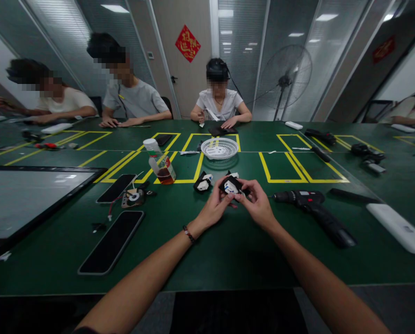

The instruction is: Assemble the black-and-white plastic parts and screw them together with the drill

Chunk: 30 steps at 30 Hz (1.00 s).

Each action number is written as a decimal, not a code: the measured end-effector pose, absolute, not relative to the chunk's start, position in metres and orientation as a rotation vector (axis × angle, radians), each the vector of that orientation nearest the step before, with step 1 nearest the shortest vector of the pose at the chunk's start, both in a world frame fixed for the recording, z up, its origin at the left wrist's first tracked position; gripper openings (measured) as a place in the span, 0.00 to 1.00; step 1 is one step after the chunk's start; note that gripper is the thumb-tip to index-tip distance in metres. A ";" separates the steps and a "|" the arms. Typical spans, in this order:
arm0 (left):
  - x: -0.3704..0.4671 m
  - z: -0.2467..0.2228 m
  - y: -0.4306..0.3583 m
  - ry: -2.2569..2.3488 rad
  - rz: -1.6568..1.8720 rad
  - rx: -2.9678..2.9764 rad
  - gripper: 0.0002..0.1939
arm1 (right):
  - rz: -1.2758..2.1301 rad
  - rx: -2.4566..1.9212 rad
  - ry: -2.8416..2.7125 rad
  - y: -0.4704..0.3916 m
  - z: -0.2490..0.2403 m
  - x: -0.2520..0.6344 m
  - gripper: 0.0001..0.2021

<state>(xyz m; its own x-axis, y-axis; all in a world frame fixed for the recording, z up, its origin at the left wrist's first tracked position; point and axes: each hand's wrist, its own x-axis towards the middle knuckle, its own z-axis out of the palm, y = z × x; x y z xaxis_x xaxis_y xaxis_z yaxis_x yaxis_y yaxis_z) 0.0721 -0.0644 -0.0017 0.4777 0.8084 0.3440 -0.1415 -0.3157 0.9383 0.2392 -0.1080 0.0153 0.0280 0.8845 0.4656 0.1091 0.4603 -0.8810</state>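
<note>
Left hand [216, 204] and right hand [258, 203] both curled nearly closed, holding small black-and-white part [231, 186] between them, above bench [228, 260]. Similar part [203, 184] lies near left hand. Drill [313, 207] lies beside right hand. White basket [220, 156] sits farther off, bottle [161, 164] to its left.

Free room over green tabletop [165, 220] between left hand [217, 203] and nearer phone [111, 243]; power drill [306, 199] an obstacle beside right hand [258, 204].

"How's the light?"
"Dim; the desk [224, 260] looks dark, though lights [115, 8] glow white in the glass [245, 69]."
"And the picture?"
"Wide-angle stretch toward both sides, blocky pixels over three faces [217, 87]."
</note>
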 end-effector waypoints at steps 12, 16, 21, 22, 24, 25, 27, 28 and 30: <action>0.068 -0.003 -0.062 0.734 1.145 1.775 0.30 | 0.300 -1.192 -1.562 -0.108 0.015 0.249 0.06; 0.068 -0.003 -0.062 0.753 1.147 1.787 0.30 | 0.368 -1.145 -1.583 -0.111 0.015 0.245 0.05; 0.068 -0.005 -0.061 0.674 1.124 1.744 0.32 | 0.370 -1.140 -1.510 -0.112 0.014 0.239 0.05; 0.068 -0.005 -0.061 0.657 1.109 1.740 0.33 | 0.381 -1.137 -1.504 -0.111 0.014 0.239 0.06; 0.067 -0.005 -0.060 0.632 1.083 1.735 0.36 | 0.396 -1.127 -1.519 -0.110 0.014 0.239 0.06; 0.066 -0.006 -0.059 0.623 1.073 1.732 0.37 | 0.398 -1.119 -1.534 -0.110 0.014 0.239 0.05; 0.065 -0.007 -0.057 0.604 1.057 1.722 0.37 | 0.401 -1.096 -1.556 -0.109 0.013 0.240 0.03; 0.065 -0.007 -0.057 0.595 1.047 1.719 0.37 | 0.408 -1.084 -1.562 -0.109 0.013 0.241 0.03; 0.065 -0.008 -0.055 0.593 1.036 1.712 0.38 | 0.440 -1.063 -1.560 -0.107 0.013 0.244 0.03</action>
